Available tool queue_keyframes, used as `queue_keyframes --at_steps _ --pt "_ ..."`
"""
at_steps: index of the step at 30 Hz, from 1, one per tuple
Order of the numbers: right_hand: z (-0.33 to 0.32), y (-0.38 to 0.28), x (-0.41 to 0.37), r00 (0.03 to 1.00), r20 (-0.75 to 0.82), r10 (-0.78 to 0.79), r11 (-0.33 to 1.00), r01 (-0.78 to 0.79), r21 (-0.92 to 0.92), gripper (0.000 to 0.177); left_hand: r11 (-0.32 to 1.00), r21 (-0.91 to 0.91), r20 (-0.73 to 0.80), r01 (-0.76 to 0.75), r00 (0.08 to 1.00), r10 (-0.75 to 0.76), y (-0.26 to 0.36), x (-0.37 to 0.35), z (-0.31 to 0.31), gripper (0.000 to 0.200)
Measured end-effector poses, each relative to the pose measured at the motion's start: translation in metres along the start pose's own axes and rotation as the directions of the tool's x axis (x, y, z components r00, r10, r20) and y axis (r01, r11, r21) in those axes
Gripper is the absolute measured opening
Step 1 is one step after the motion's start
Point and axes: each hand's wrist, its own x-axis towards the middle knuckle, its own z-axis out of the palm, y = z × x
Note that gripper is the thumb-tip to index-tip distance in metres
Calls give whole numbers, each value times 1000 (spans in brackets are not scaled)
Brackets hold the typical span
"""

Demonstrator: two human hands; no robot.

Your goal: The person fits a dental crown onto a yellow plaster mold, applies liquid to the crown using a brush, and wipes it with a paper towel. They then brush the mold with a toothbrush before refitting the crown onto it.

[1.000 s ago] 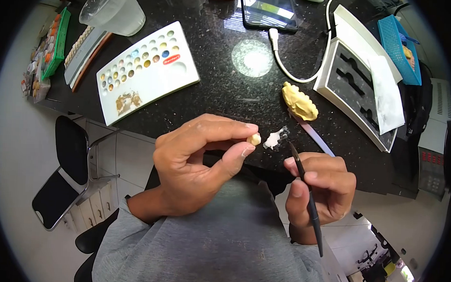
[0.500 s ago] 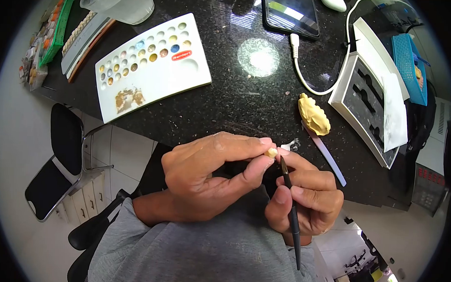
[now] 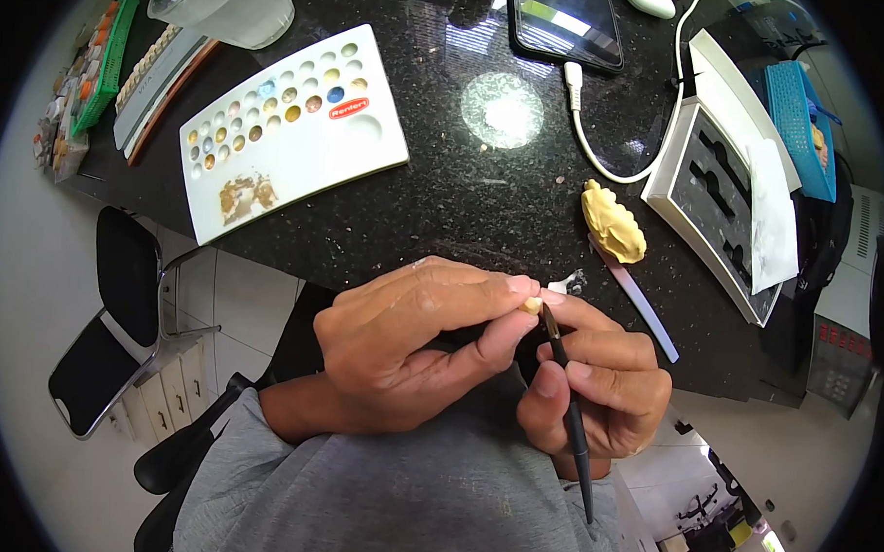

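My left hand (image 3: 410, 343) pinches a small cream tooth-shaped piece (image 3: 531, 304) between thumb and fingertips, held just in front of the black counter's near edge. My right hand (image 3: 599, 384) grips a thin black brush (image 3: 566, 397) like a pen. The brush tip touches the small piece from the right. Both hands are close together above my grey shirt.
On the black counter (image 3: 445, 198) lie a white palette with colour wells (image 3: 286, 129), a yellow dental model (image 3: 613, 222) on a spatula (image 3: 645, 307), a white smear (image 3: 568, 280), a phone (image 3: 566, 25) with white cable, an open white case (image 3: 728, 179), a blue basket (image 3: 803, 104) and a plastic cup (image 3: 227, 6).
My hands came together and dropped slightly toward my body. The brush tip, apart from the piece a second ago, now touches it.
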Motion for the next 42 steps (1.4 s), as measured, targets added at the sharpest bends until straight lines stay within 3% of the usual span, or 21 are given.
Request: queue_keyframes --at_steps 27,36,37,39,42 --pt "0 -2 2 1000 -21 14 998 -13 53 27 999 6 4 -43 999 43 0 1 1 21" --pt "-6 -3 1 997 70 13 999 -15 29 31 996 50 -4 -76 997 77 -2 0 2 23" --pt "-7 -4 -1 999 33 23 995 -26 92 32 996 50 -5 -77 997 78 -2 0 2 23" --pt "-14 -5 -3 998 46 48 983 -56 173 36 999 26 -15 -34 999 35 0 0 2 22" --pt "-15 -6 1 996 71 55 988 -65 140 36 999 -32 -36 3 999 -4 2 0 2 22"
